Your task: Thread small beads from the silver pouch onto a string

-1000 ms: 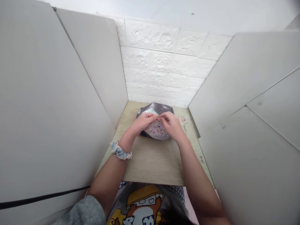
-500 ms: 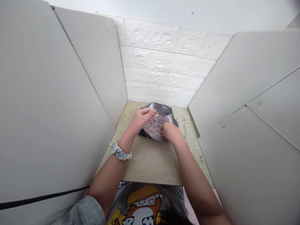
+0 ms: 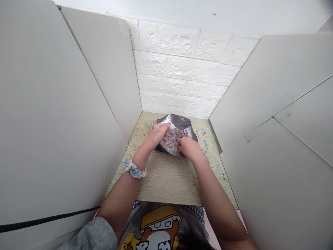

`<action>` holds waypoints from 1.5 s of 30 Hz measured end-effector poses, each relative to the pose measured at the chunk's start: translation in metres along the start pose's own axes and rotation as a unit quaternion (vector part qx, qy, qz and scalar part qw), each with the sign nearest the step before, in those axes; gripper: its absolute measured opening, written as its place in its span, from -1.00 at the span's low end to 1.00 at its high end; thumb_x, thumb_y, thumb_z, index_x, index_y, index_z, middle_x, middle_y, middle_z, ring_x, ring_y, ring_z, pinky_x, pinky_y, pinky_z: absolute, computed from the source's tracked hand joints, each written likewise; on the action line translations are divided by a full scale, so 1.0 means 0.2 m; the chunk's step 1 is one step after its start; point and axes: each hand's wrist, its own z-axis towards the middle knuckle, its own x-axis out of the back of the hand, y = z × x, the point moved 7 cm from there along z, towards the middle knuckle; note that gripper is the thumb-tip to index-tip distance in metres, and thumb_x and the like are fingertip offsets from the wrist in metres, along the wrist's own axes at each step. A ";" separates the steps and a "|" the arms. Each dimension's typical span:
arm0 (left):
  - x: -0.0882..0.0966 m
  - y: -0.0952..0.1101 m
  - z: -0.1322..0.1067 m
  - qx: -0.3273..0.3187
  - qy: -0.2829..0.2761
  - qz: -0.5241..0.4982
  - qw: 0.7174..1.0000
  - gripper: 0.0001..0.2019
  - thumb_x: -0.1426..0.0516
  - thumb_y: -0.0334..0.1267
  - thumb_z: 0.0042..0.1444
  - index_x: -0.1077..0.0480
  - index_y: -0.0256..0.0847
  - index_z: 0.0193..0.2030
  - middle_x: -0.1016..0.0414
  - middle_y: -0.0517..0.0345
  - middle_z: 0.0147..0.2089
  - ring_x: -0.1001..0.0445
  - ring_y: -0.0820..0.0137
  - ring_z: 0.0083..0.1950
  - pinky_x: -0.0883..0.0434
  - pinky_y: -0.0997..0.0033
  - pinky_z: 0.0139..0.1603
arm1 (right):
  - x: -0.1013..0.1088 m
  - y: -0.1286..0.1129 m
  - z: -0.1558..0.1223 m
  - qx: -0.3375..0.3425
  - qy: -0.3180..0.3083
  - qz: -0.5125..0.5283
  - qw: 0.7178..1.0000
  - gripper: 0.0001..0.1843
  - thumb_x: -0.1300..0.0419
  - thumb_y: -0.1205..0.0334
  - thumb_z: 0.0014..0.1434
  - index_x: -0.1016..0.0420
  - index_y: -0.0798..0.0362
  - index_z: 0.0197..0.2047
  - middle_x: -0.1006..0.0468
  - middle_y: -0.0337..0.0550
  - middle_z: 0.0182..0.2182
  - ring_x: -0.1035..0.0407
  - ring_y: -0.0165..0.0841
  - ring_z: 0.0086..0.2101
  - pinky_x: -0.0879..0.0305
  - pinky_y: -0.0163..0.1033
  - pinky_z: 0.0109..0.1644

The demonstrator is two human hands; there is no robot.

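Observation:
A shiny grey foil pouch (image 3: 179,122) lies open at the far end of a narrow wooden table (image 3: 169,177). Inside it sits a heap of small multicoloured beads (image 3: 173,137). My left hand (image 3: 158,134) rests over the left side of the heap, fingers curled with the tips down among the beads. My right hand (image 3: 189,147) is at the near right edge of the pouch, fingers bent and pinched at the beads. What the fingertips hold is too small to make out. A blue and white scrunchie (image 3: 133,168) is on my left wrist.
White panels wall in the table on the left (image 3: 78,104) and right (image 3: 260,90); a white brick-pattern wall (image 3: 187,69) closes the back. A beaded string (image 3: 205,139) lies on the table to the right of the pouch. A black cable (image 3: 47,219) runs along the lower left.
One second ago both hands met fingertip to fingertip above the beads. They have since parted and dropped: the right hand to the pouch's near right edge, the left onto the beads.

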 end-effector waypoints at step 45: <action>-0.07 0.07 -0.04 -0.091 -0.065 0.198 0.974 -0.75 0.06 -0.20 -0.06 -0.20 -0.29 -0.64 0.04 0.28 -0.63 0.04 0.57 -0.56 0.05 0.52 -0.56 | 0.14 -0.01 0.01 0.130 0.041 0.731 0.669 -0.83 -0.14 0.20 -0.04 -0.27 0.06 -0.35 -0.36 -0.31 -0.48 -0.31 -0.54 -0.43 -0.31 -0.31 -0.21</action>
